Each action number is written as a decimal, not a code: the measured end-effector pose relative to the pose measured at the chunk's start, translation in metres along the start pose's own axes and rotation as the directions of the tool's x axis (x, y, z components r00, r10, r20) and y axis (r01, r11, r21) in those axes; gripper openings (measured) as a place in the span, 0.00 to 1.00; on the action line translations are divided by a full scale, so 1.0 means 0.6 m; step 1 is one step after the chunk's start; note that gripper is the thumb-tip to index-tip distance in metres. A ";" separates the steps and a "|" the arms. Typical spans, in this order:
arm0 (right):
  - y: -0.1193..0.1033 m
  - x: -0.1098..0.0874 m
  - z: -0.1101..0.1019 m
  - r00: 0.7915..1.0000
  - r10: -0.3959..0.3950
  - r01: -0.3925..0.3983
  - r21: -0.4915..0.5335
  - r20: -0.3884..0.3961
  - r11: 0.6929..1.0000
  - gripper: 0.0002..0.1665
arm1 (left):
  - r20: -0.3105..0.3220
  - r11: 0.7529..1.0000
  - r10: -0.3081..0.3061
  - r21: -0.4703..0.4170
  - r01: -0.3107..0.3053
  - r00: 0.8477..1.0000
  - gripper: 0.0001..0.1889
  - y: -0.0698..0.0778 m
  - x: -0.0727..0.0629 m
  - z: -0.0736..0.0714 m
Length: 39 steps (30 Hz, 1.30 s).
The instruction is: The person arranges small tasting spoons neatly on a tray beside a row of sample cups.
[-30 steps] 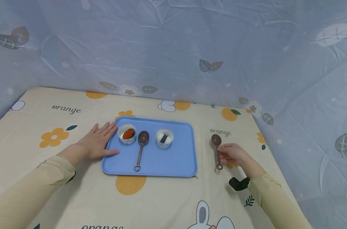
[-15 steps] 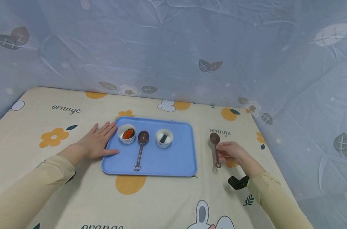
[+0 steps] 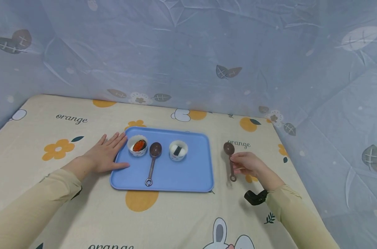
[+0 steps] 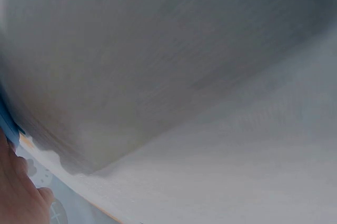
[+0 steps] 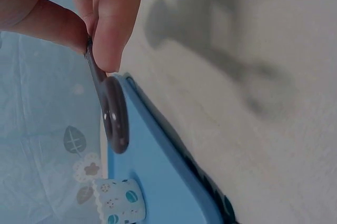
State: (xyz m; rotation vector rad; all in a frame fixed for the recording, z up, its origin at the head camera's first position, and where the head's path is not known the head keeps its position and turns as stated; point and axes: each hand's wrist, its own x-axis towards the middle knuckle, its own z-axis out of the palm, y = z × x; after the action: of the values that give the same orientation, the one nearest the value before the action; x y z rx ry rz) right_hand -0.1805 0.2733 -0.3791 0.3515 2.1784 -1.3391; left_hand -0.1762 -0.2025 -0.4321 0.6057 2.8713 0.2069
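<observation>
Cream orange-print tablecloth [image 3: 176, 221]. Right hand [image 3: 247, 162] pinches brown spoon [image 3: 231, 165] by handle, three o'clock of blue tray [image 3: 188, 176]; left hand [image 3: 105, 158] spread at nine. Spoon probably light, stiff, slick; handle best hold.

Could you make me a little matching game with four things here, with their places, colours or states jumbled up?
1. Left hand
2. Right hand
3. Cup with the orange-red piece
4. Tray

A. Blue
B. Holding a brown spoon
C. Touching the tray's left edge
D. On the tray, left of the other spoon

Pairs: 1-C, 2-B, 3-D, 4-A
</observation>
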 end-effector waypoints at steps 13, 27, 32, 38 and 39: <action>-0.024 -0.003 0.023 0.999 -0.046 0.047 -0.044 0.017 0.998 0.21 | 0.003 1.000 0.001 -0.002 -0.001 1.000 0.56 0.002 -0.001 -0.002; -0.043 -0.004 0.056 0.996 -0.079 0.081 -0.049 0.043 0.996 0.19 | 0.002 1.000 -0.002 0.003 0.002 1.000 0.56 0.001 -0.001 -0.002; -0.050 -0.005 0.069 0.996 -0.080 0.082 -0.043 0.049 0.996 0.18 | 0.002 1.000 -0.003 0.000 0.003 1.000 0.56 0.000 0.000 -0.002; -0.056 -0.003 0.083 0.995 -0.081 0.083 -0.030 0.057 0.996 0.19 | -0.002 1.000 -0.002 -0.004 0.002 1.000 0.56 0.000 0.000 0.000; -0.056 -0.002 0.086 0.995 -0.082 0.084 -0.028 0.059 0.996 0.19 | 0.000 1.000 -0.003 -0.002 0.003 1.000 0.56 0.000 0.000 0.000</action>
State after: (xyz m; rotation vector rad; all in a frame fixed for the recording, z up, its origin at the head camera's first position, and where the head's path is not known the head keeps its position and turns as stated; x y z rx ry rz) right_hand -0.1794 0.2124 -0.3715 0.2094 2.1841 -1.3419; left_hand -0.1763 -0.2027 -0.4321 0.6006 2.8713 0.2096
